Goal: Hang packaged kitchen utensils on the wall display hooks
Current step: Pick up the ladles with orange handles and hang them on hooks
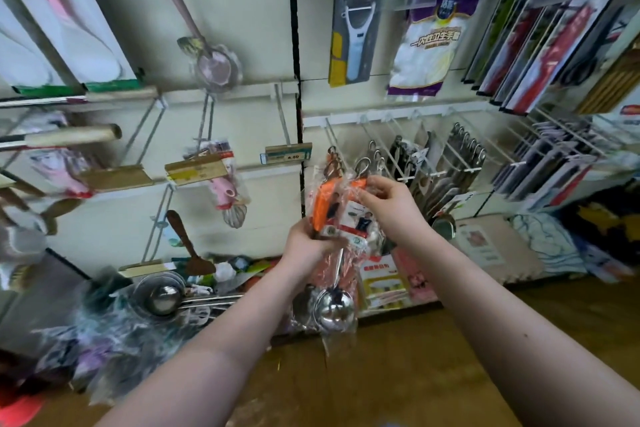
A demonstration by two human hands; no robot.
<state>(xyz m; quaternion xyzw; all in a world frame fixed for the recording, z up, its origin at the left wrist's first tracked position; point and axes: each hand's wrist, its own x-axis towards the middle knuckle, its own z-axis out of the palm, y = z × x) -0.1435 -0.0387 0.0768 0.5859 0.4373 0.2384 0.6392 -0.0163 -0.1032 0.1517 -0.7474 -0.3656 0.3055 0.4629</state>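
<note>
The person stands facing the wall display with both arms raised. Held between them, a little right of centre, is a bundle of packaged ladles (pixel 337 218), orange handles up and steel bowls hanging down inside clear wrap. The left hand (pixel 306 246) has its fingers curled round the middle of the bundle, gripping it from the eight o'clock side. The right hand (pixel 391 208) comes in from two o'clock, thumb and fingertips pinching the top of the front pack by its printed card.

From the bundle, at about eleven o'clock, a wire hook (pixel 284 121) juts from the wall with a price tag (pixel 287 156) at its tip. At twelve o'clock hangs a carded peeler (pixel 355 31), and beside it at one o'clock a purple-and-white bag (pixel 426 42). At two to three o'clock, just behind the right hand, rows of steel utensils (pixel 464 149) crowd further hooks. Out at ten o'clock a pink spoon (pixel 213 62) hangs in its wrap. Down at eight o'clock, loose steel ladles (pixel 161 298) lie in a heap of crumpled plastic. Wooden floor (pixel 415 374) shows beneath the arms.
</note>
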